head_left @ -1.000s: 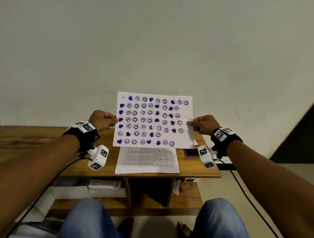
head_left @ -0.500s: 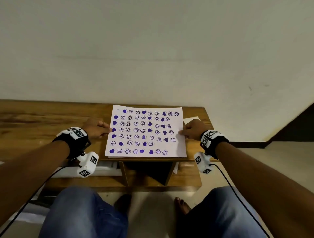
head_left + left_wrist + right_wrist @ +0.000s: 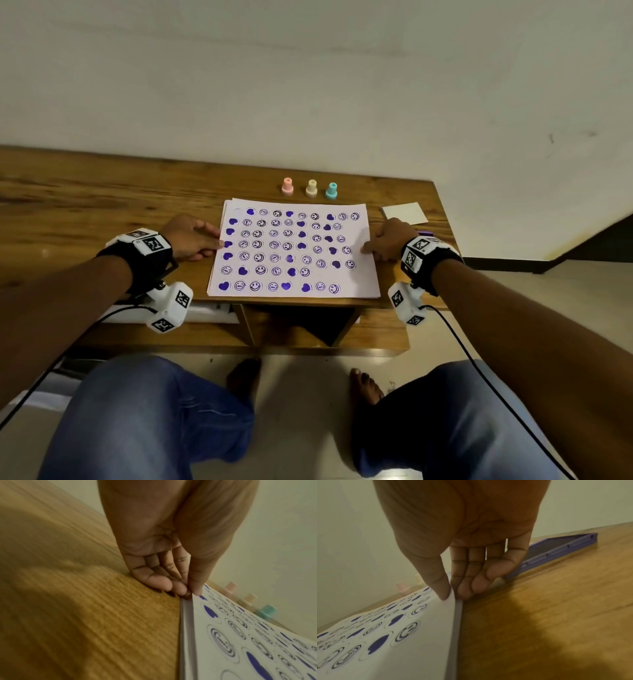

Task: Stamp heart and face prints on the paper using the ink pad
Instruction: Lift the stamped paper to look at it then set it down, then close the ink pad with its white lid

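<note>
Lowered from in front of the wall a second ago, the stamped paper (image 3: 294,250) now lies on the wooden surface (image 3: 102,212).

Each hand pinches one side edge of the sheet: the left hand (image 3: 191,240) with thumb on top and fingers tucked under the left edge, the right hand (image 3: 387,241) the same at the right edge. The paper rests on other sheets, just in front of three stamps, pink (image 3: 287,186), cream (image 3: 311,188) and teal (image 3: 331,191); the purple ink pad (image 3: 556,551) sits just right of the paper. To finish well, the person should probably square the sheet on the stack, let the fingers slide out sideways rather than lift, and keep thumbs off the prints, which may be wet and smear.
</note>
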Demonstrator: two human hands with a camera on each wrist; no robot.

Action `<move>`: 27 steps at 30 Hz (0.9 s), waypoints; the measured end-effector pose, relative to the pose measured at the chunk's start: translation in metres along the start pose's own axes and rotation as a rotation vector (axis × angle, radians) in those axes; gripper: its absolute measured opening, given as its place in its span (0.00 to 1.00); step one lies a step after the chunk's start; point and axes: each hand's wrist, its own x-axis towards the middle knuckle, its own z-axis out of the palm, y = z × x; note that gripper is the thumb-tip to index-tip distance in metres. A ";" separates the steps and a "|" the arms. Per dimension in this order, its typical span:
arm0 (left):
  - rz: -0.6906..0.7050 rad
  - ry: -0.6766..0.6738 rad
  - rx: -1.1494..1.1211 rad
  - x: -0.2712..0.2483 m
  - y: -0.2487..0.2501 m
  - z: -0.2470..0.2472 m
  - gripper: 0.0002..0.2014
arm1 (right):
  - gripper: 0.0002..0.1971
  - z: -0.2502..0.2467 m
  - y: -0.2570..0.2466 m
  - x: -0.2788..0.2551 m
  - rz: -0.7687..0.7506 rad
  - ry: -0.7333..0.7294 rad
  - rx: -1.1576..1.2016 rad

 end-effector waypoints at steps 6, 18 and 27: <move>-0.007 0.003 0.016 0.005 -0.001 0.000 0.11 | 0.15 0.002 -0.002 0.006 0.058 -0.029 0.004; -0.007 0.054 0.038 -0.010 0.012 0.001 0.06 | 0.22 0.000 -0.001 -0.001 0.068 0.066 -0.046; 0.408 0.054 0.578 -0.041 0.058 0.025 0.12 | 0.14 -0.044 0.024 -0.014 0.044 0.234 -0.032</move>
